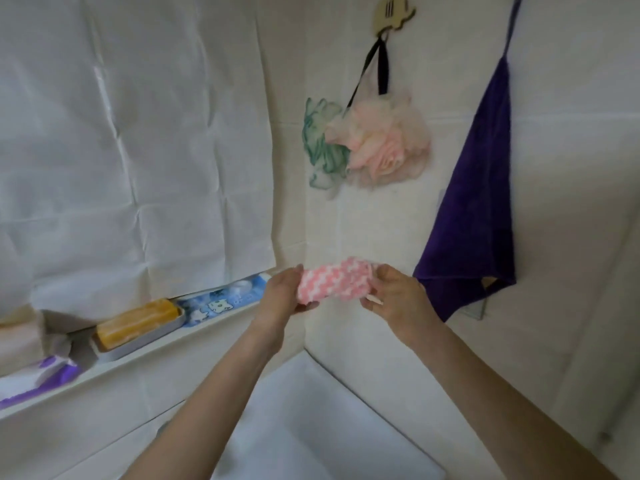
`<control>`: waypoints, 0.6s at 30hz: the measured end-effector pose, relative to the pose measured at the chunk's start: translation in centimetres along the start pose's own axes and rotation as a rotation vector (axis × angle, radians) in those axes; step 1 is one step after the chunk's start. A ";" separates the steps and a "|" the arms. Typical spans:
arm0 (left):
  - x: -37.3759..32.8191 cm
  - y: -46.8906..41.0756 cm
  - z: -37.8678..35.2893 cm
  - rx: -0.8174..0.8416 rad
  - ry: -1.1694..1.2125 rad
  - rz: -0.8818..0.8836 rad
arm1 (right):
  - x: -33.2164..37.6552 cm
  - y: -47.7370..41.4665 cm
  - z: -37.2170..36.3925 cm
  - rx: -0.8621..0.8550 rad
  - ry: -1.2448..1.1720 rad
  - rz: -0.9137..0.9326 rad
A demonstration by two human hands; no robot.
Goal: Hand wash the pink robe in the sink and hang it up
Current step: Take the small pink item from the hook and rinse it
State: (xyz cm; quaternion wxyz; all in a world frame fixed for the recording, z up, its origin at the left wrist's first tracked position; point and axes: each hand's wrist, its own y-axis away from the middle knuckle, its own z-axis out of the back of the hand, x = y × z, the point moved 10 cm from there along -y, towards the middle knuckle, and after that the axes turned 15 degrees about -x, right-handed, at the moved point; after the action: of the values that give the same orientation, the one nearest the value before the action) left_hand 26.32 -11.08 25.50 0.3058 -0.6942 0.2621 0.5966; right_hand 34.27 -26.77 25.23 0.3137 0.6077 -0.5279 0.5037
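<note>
Two hands, left hand (282, 294) and right hand (394, 299), grip the bunched pink-and-white robe (334, 284).

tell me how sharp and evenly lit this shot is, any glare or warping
Head view: soft, even light, no hard shadows; faint sheen on the creased white sheet; the pink cloth gripped by the left hand and right hand looks slightly smeared; the sink is washed out; the wide lens tilts the shelf and walls.

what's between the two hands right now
The bunched pink-and-white cloth, gripped at its ends by the left hand and right hand, in the head view.
</note>
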 end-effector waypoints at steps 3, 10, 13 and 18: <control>-0.5 1.4 -4.6 0.281 0.113 0.164 | 1.1 -0.1 1.4 0.019 -0.139 -0.099; -4.3 2.0 -8.6 0.406 0.254 0.011 | 6.4 1.0 4.5 0.002 0.067 -0.048; -5.7 2.5 -9.9 0.432 0.278 -0.064 | 7.8 1.7 5.2 -0.015 0.339 0.107; -8.3 4.2 -11.5 0.487 0.189 -0.214 | 11.3 2.8 6.7 -0.188 0.285 0.286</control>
State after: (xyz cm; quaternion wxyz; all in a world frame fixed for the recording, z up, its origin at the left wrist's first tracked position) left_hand 29.71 -22.38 34.38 0.4993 -0.6765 0.3501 0.4129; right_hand 32.78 -37.26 33.51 0.3657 0.4172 -0.6037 0.5724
